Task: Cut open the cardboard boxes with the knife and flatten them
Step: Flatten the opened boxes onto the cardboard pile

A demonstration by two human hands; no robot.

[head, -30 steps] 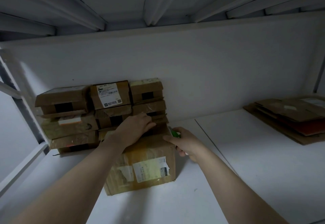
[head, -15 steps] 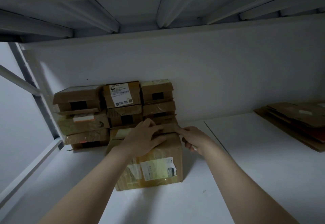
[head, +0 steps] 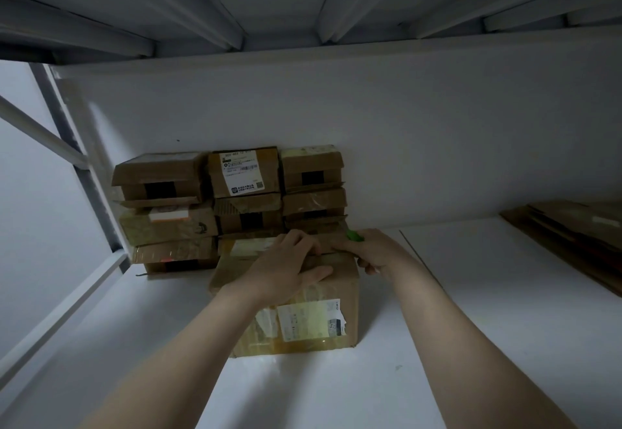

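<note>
Box (head: 303, 321) nearest, standing on white shelf (head: 471, 344); near face glossy w/ tape and a torn label; prob. light; walls stiff enough to brace against, though likely to cave if leaned on hard; tape looks slick, so bare cardboard along the top edges is the better hold, well off the cut line. Left hand (head: 286, 270) lies on its top, fingers spread and relaxed, pressing down, grasping nothing; right hand (head: 373, 252) at the top's far right corner, fingers clenched round green knife (head: 354, 236), blade hidden. Count: one box out front, one knife. Just behind, stack of boxes (head: 244, 193) against the back wall; three columns, approx. ten, lowest ones partly hidden so not certain. Far right, one pile of flattened cardboard (head: 572, 236); sheets overlap too much to count.
</note>
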